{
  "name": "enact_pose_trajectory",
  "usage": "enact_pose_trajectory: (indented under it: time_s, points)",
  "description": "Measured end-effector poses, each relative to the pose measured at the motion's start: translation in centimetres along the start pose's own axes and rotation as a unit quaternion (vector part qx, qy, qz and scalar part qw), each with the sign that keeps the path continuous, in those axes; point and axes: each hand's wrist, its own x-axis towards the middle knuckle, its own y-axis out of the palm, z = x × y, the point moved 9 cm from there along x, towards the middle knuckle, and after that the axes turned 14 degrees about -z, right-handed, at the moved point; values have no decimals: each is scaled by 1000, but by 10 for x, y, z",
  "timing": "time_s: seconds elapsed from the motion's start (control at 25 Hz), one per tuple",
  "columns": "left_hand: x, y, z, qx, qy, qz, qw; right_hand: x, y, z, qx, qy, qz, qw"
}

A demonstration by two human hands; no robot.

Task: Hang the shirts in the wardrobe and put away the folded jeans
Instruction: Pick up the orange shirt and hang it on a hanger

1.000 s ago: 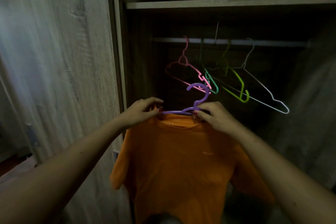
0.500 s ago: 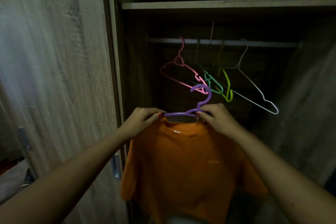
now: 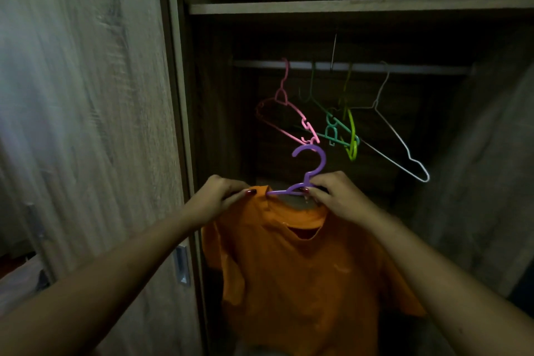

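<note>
An orange shirt (image 3: 303, 274) hangs in front of the open wardrobe on a purple hanger (image 3: 310, 166). My left hand (image 3: 215, 199) grips the shirt's left shoulder at the collar. My right hand (image 3: 338, 196) pinches the hanger's neck and the collar on the right. The purple hook points up, below the metal rail (image 3: 419, 68). The shirt's collar sags open at the front. No jeans are in view.
Empty pink (image 3: 284, 121), teal (image 3: 332, 130), yellow-green (image 3: 352, 136) and white (image 3: 401, 147) hangers dangle from the rail. A wooden shelf (image 3: 346, 6) runs above it. The sliding door (image 3: 86, 124) with a metal handle (image 3: 182, 267) stands on the left. Grey fabric (image 3: 485, 182) hangs on the right.
Both hands stay near the same height with the shirt; the left hand has shifted its grip on the shoulder, and the collar now sags open. The camera view drifted slightly.
</note>
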Motion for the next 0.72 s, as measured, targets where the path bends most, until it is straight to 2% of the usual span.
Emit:
enact_pose_trajectory:
  time_s: [0.16, 0.24, 0.32, 0.4, 0.52, 0.64, 0.72]
  points:
    - [-1, 4, 1, -33, -5, 12, 999, 2, -4, -3, -5, 15, -21, 1000]
    - [-5, -3, 10, -44, -27, -10, 999, 2, -9, -10, -18, 11, -23, 1000]
    - [-9, -14, 26, -42, -51, -48, 997, -2, -11, -27, -49, 15, 23, 998]
    - [-12, -24, 43, -20, -69, -70, 995, -11, -13, -49, -61, 62, 84, 993]
    - [-18, -32, 59, -16, -98, -74, 992, -21, -16, -67, -38, 133, 114, 984]
    - [-21, -30, 60, -40, -130, -78, 988, -21, -19, -53, 51, 155, 124, 979]
    - [-17, -24, 58, -67, -151, -85, 983, -24, -25, -39, 185, 221, 140, 947]
